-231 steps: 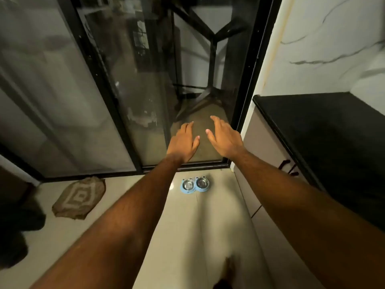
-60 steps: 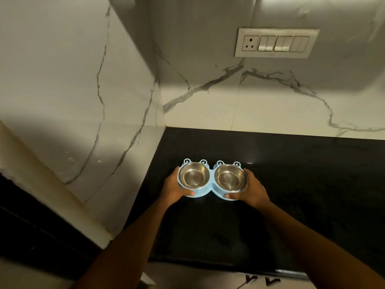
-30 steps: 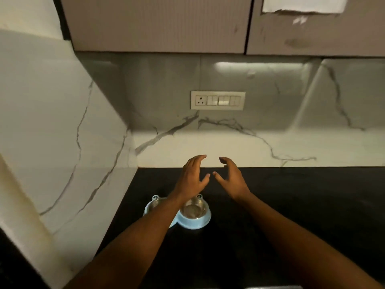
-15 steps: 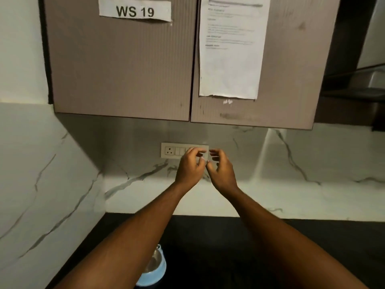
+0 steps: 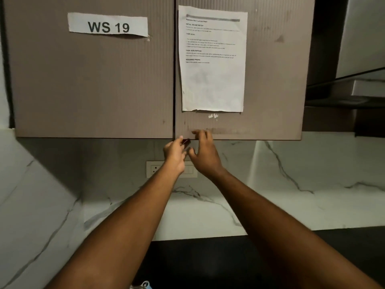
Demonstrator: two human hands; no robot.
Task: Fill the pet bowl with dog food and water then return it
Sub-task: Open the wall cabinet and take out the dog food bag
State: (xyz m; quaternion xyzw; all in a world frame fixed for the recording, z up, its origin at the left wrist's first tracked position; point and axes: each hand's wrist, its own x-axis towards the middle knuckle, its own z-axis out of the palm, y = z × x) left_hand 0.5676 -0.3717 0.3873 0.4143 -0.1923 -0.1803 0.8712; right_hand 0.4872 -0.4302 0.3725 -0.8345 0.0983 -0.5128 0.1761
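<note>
My feed is dim and warm-toned, brightest where a pale wedge of light falls on the marble backsplash (image 5: 291, 195), while the corner under the cabinet doors (image 5: 93, 80) and the countertop (image 5: 208, 263) sink into shadow. Motion blur smears the left hand (image 5: 175, 155) and right hand (image 5: 205, 157). The taped sheet (image 5: 212, 80) has unreadably soft small print, and the wide lens bows lines near the edges.

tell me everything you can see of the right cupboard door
The right cupboard door is a grey-brown panel with fine vertical ribbing, shut and level with the left door. A printed sheet is stuck to its upper half; scuffs and tape remnants show below it. Fingers of the right hand lie over its bottom edge near the inner corner, and the left hand reaches under that corner; blur hides any grip.
</note>
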